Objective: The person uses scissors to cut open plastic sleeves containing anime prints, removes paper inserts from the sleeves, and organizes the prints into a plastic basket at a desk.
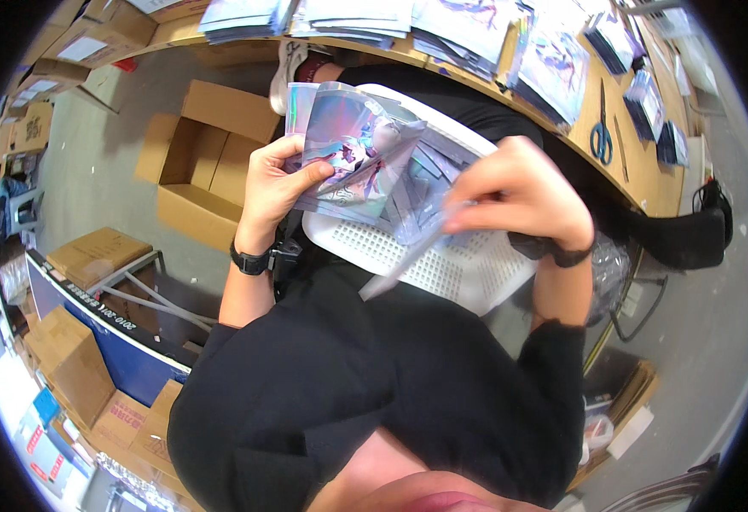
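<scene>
My left hand [284, 185] grips a stack of glossy printed sheets [355, 153] with coloured character art and an iridescent sheen, the thumb lying on top. My right hand [515, 192], slightly blurred, pinches a thin translucent strip [406, 259], perhaps plastic film, that hangs down to the left. Both hands are above a white perforated plastic basket [406, 262] on my lap. Inside the basket lie several more glossy pieces [438, 160], partly covered by the held sheets and my right hand.
A wooden table [662, 185] curves along the top and right, bearing stacks of printed sheets [550, 67], small packs [644, 105] and blue-handled scissors [602, 137]. An open cardboard box [204, 157] stands on the floor at left. Another person's shoe [287, 70] shows beneath the table.
</scene>
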Available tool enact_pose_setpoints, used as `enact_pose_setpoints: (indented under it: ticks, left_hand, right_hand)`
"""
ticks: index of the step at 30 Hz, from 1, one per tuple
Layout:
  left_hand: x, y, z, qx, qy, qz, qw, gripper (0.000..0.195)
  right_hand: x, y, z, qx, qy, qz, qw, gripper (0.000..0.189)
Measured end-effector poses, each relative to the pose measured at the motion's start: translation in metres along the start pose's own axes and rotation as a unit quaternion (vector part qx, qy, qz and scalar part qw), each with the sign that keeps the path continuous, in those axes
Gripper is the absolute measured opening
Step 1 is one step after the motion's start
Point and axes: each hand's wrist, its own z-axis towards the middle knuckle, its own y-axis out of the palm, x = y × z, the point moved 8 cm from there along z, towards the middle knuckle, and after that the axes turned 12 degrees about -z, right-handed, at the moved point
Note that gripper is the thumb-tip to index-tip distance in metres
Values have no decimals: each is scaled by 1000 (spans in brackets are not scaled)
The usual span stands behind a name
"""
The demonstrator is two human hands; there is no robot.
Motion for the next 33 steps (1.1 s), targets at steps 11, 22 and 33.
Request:
enact_pose_setpoints:
  ticks: [11,22,33]
  left_hand:
    - [42,28,3,-34,137,211,967,18]
    - [37,67,-6,-112,118,266,950,19]
    - [36,59,-5,-30,178,202,963,22]
  right_hand:
    - [31,-46,-38,399,90,-101,907,22]
    - [3,-1,1,197,3,-335,922,30]
    - [19,-23,-20,321,74,-46,943,35]
